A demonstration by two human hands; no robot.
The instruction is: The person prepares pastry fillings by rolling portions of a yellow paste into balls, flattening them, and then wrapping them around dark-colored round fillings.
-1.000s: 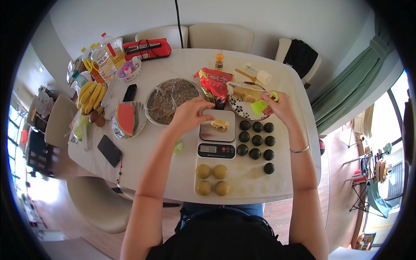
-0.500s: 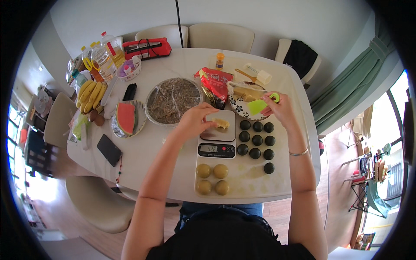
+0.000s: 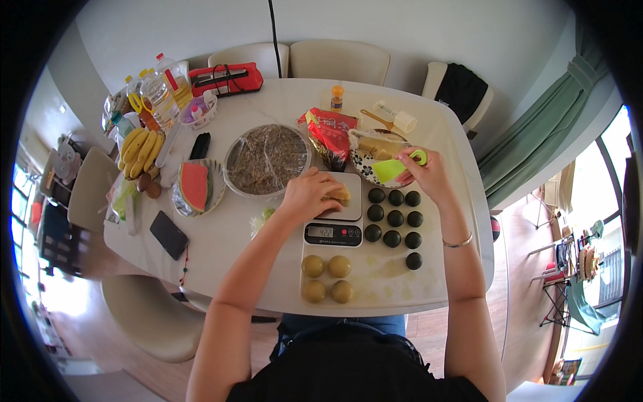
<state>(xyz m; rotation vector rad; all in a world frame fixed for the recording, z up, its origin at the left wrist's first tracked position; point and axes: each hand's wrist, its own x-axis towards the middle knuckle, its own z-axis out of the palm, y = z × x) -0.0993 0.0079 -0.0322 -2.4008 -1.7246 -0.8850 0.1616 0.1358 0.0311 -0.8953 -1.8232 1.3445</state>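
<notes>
Fingers of the left hand [image 3: 312, 193] curl around one yellow lump [image 3: 343, 193] on one flat scale [image 3: 333, 235]. Four olive balls [image 3: 339, 266] sit on its near side. To the right are one flowery bowl [image 3: 364, 167], far, and ten dark balls [image 3: 396, 218], nearer. Fingers of the right hand [image 3: 426, 174] pinch one green scraper [image 3: 385, 171] by the bowl.
</notes>
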